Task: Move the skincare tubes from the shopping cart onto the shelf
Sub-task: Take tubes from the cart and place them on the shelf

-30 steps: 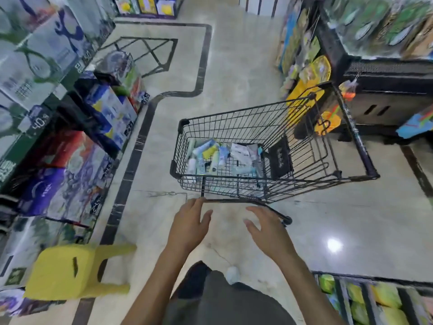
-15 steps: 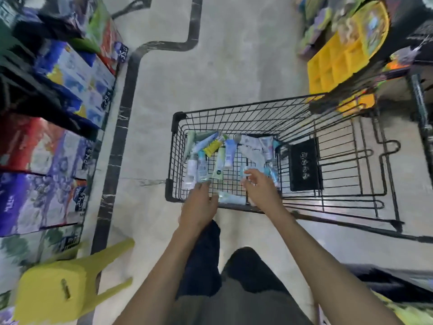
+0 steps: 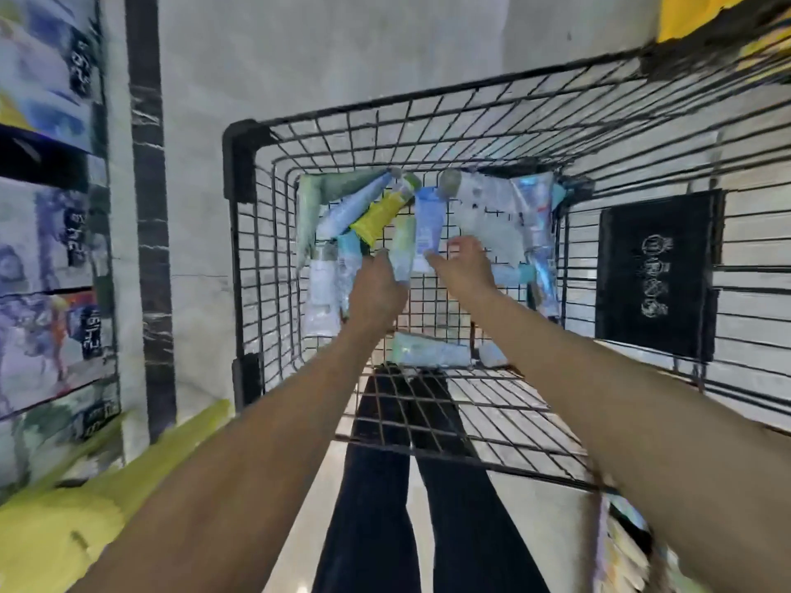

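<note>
Both hands inside black wire cart (image 3: 244, 164). Skincare tubes (image 3: 376, 216) heaped on its floor. Left hand (image 3: 379, 288) and right hand (image 3: 464, 267) reach among them; fingers' grip cannot be told (blurred). Yellow stool (image 3: 64, 520) lower left, boxed goods (image 3: 47, 233) beside.

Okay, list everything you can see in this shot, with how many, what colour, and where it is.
shopping cart: one, black wire, centre
skincare tubes: count unclear, over a dozen; white, blue, green, one yellow; on the cart floor
black panel: one, with white marks, on the cart's right wall
boxed goods: several, blue, purple and white, left shelves
stool: one, yellow, lower left
legs: two, dark trousers, below the cart
left hand: reaching among the tubes; grip unclear
right hand: fingers at a blue tube; grip unclear
</note>
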Tool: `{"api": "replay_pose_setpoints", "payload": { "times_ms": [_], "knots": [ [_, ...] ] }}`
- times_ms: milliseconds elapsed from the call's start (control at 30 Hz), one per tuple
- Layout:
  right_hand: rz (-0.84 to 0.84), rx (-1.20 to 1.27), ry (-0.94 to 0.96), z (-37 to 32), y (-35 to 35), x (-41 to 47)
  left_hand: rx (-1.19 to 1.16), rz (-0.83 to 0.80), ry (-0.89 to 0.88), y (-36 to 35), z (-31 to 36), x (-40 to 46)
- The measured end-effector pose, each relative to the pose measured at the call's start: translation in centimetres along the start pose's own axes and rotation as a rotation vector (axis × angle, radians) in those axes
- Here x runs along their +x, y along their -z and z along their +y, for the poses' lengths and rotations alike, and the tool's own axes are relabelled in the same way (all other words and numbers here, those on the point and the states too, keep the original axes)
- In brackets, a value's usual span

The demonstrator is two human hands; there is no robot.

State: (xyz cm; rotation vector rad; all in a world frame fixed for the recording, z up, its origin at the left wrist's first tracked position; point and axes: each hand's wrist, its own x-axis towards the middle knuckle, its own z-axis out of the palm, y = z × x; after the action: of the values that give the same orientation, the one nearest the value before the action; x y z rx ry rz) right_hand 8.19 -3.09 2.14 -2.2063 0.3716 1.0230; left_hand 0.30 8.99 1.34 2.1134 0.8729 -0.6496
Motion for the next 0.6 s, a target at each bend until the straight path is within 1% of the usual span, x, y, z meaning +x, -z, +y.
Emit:
{"api": "replay_pose_setpoints", "payload": {
  "times_ms": [100,200,300,367,467,533,600],
  "knots": [
    [0.003,-0.061,0.022,0.5,-2.1,4.0,0.019,0.019,0.014,-2.7,-1.3,3.6],
    [0.016,-0.092,0.021,1.4,-4.1,6.8,0.004,0.049,0.023,-4.5,-1.8,5.4],
    [0.056,-0.127,0.040,2.1,-4.9,7.9,0.025,0.111,0.020,-5.4,-2.2,6.2],
    [0.061,-0.097,0.030,2.3,-4.5,8.1,0.022,0.125,0.032,-5.3,-2.3,6.2],
    [0.022,0.015,-0.024,3.0,-3.1,7.8,-0.085,0.108,0.085,-4.5,-2.4,5.8],
    [-0.057,0.204,-0.098,3.5,-1.7,6.9,-0.210,0.106,0.141,-3.4,-2.3,5.3],
    [-0.166,0.451,-0.144,3.6,0.1,5.0,-0.328,0.085,0.188,-1.7,-2.0,4.4]
  ]
}}
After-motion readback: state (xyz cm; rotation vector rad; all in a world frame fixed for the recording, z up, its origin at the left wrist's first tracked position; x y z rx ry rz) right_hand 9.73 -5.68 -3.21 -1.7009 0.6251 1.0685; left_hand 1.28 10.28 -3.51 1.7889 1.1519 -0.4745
